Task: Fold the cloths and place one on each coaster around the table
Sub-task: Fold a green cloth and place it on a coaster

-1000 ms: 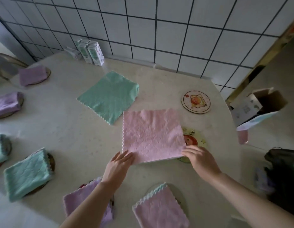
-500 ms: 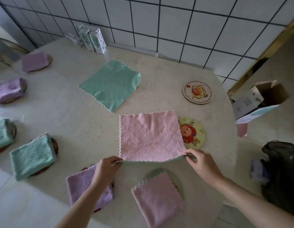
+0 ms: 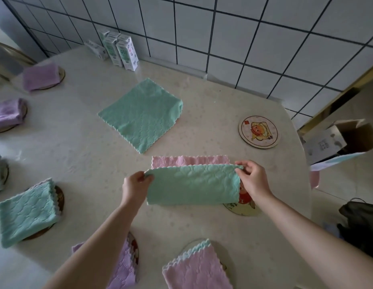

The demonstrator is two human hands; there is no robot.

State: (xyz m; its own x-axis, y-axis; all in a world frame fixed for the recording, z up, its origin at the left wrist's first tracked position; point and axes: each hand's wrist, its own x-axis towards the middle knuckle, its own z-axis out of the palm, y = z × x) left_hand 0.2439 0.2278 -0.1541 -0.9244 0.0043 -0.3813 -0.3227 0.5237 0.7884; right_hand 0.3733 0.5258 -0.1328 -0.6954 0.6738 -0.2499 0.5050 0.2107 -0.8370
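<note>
Left hand [image 3: 135, 186] and right hand [image 3: 253, 180] each pinch a corner of the fleecy pink-and-green square cloth [image 3: 191, 187], holding that edge raised to fold it in half.

Fluffy quilted cloth [image 3: 191, 186]; glossy tiled wall [image 3: 264, 38]; smooth speckled table [image 3: 77, 142].

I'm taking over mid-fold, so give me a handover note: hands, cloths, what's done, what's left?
Left hand and right hand each pinch a corner of the pink-and-green cloth, half folded over.
The green cloth lies mid-table.
Done: six folded cloths sit on coasters.
Left: finish this fold, fold the green cloth, set them on the bare coaster and the coaster partly under the fold.
</note>
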